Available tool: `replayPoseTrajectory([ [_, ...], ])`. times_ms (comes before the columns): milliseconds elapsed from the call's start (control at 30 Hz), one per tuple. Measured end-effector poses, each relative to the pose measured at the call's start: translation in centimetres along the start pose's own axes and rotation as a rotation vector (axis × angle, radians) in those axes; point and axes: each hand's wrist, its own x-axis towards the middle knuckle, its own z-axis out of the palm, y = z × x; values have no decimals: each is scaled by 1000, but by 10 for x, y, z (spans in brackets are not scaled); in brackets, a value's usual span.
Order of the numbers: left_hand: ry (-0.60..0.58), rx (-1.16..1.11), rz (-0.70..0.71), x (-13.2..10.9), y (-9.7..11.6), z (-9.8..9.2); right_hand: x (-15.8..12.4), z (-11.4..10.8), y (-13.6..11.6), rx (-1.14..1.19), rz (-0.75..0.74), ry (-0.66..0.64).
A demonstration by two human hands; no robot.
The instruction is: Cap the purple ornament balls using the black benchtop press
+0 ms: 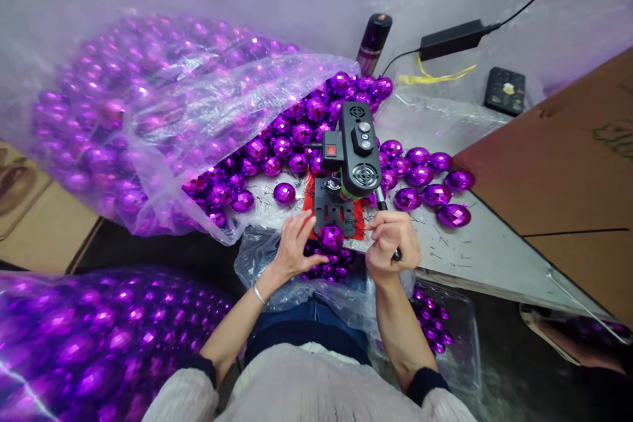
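Head view: the left hand is loosely spread, holding nothing, its thumb and fingers making a C that opens toward a purple ball just beside the fingertips; whether any finger touches it is hard to tell. Its forearm slants up and inward, with a bracelet at the wrist. The right hand is clenched around the lever, knuckles up, the lever's tip poking out below the fist, its forearm leaning slightly inward. Between and ahead of the hands stands the black machine, its plate on a red mat, the ball at the plate's near edge. Below the hands, a lap bag contains more balls. Past the left hand lies a big clear bag of balls; past the right, loose balls, then a carton.
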Motion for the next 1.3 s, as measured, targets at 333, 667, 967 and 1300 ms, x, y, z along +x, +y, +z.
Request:
replayPoseTrajectory([
  [333,-1,-123,-694,62,-54,-12,-2,0,2,0,-18,-15],
  [667,31,-1175,-973,69,-25,3,3,0,-2,-10,-1,-20],
  [967,-65,-656,-697,69,-3,19,23,2,-13,-18,19,5],
  [1300,-73,-378,-298,59,1,27,14,-2,-6,-45,-34,-36],
])
